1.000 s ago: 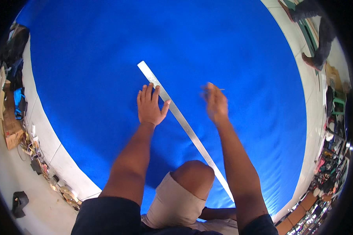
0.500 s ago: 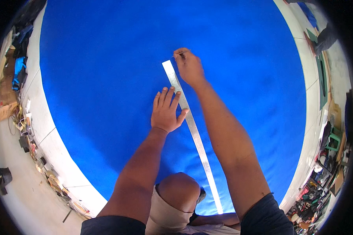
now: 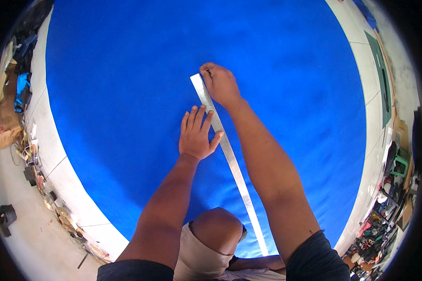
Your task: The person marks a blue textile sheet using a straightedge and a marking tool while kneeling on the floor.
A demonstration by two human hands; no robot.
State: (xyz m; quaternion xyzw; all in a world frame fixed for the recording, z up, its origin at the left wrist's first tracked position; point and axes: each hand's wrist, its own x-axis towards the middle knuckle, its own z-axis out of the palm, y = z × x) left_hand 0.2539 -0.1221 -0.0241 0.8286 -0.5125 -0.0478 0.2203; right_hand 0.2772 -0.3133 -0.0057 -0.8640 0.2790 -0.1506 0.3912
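A flat, silver metal strip (image 3: 237,180) slants forward-left, touched by the spread left hand (image 3: 197,139). Nearer its far end, the right hand (image 3: 220,84) pinches, contents unclear.

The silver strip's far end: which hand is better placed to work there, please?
Probably the right hand, pinched beside that end of the silver strip; the left hand lies spread farther back, touching the strip.

1. A brown cardboard box (image 3: 9,136) sat at the left, near a bright blue bundle (image 3: 22,86).
2. A black object (image 3: 6,218) lay on the pale floor (image 3: 37,248).
3. At the right, a green stool (image 3: 400,165) stood near jumbled clutter (image 3: 373,236).
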